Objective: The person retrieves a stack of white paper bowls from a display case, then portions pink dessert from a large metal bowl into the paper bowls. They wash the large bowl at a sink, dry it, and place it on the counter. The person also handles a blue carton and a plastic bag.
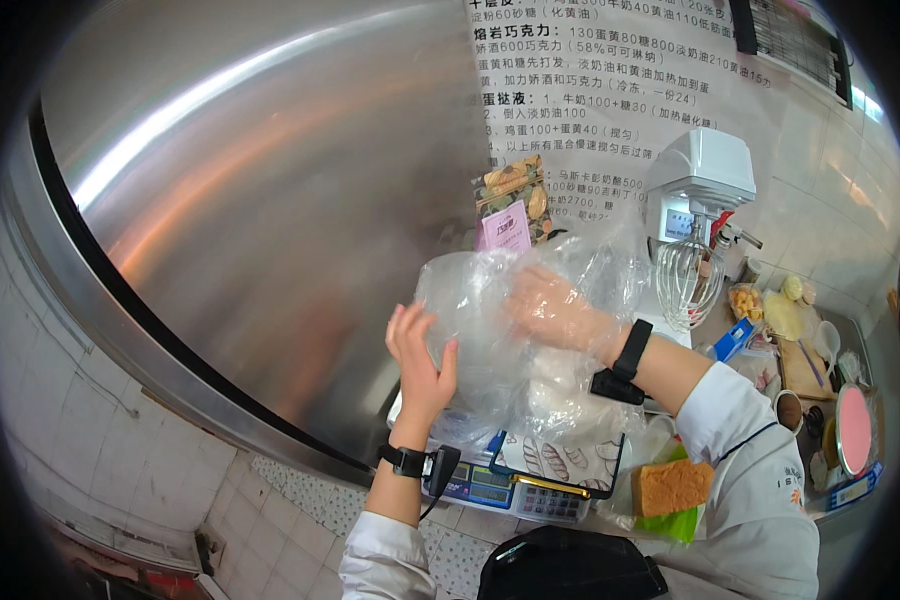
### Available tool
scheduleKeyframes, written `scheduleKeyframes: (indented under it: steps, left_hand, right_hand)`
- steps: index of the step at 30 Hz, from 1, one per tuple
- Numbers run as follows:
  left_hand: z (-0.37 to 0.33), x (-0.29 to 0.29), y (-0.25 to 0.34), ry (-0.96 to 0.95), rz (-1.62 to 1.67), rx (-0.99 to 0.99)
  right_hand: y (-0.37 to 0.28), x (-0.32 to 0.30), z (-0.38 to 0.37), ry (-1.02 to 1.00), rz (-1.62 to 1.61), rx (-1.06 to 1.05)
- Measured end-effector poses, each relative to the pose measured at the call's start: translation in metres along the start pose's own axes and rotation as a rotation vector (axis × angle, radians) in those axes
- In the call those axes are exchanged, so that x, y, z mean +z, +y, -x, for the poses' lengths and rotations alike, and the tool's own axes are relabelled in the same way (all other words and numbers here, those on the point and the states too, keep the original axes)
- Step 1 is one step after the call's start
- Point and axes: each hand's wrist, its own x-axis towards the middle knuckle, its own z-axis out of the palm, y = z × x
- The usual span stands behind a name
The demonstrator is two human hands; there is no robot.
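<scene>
A large clear plastic bag (470,310) stands puffed up and crumpled, with something pale in its lower part (560,390). My left hand (420,360) is raised at the bag's left side, fingers spread and thumb out, gripping nothing. Whether it touches the film I cannot tell. Across the bag's upper part reaches my right hand (550,305), seen through the clear film, its fingers blurred by the plastic. Under the bag's front edge sits a digital scale (470,485) with a keypad, partly covered by a dark-edged board printed with bread drawings (565,458).
A brown loaf piece (673,487) lies on something green to the right. Behind stand a patterned pouch (510,200) and a white stand mixer (705,170) with a wire whisk. A steel panel (270,200) rises at left. Bags, bowls and a pink-topped round object (853,430) crowd the right.
</scene>
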Motion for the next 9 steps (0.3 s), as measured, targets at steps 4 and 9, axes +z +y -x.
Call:
scheduleKeyframes:
  steps: [4, 9]
  left_hand:
    - [-0.011, -0.001, 0.009, -0.123, 0.286, -0.174]
    - [-0.006, 0.015, 0.008, -0.105, 0.445, -0.203]
  right_hand:
    - [-0.002, -0.001, -0.013, -0.045, 0.077, -0.052]
    - [-0.003, -0.008, -0.019, 0.124, 0.049, -0.126]
